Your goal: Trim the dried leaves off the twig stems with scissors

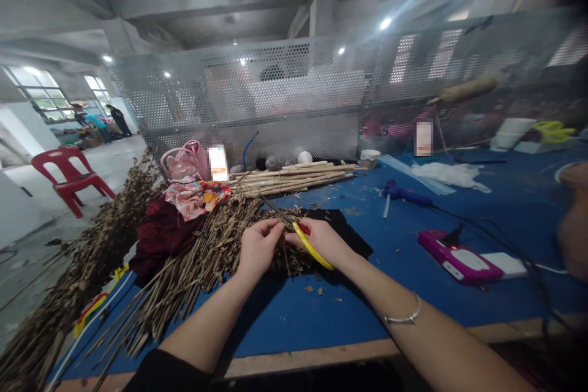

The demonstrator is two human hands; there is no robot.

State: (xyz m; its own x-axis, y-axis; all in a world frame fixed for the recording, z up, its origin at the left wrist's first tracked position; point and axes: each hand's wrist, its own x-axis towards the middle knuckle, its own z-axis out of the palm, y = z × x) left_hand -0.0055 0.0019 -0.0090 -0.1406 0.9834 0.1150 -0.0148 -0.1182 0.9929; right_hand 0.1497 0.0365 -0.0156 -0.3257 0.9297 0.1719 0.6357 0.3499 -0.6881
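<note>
Dried stems (195, 260) lie close, presumably for easy reach; my left hand (258, 248) pinches narrowly, contents unclear; my right hand (327, 242) holds scissors (312, 250)

Gripping yellow-handled scissors (314, 247) in right hand (324, 240), pointed away and slightly left. Fingertips drawn together on left hand (263, 244), just beside; cannot make out any item between them. Positioned over black sheet (353, 233) on blue tabletop (285, 318). Observed dried plant stems (202, 251) heaped to left and around left hand. Noted maroon cloth (163, 236) beside heap, wooden sticks (298, 182) behind, near perforated panel (275, 98). Logged at right: blue glue gun (407, 195), magenta power strip (459, 258). On floor, far left: red chair (68, 171).
</note>
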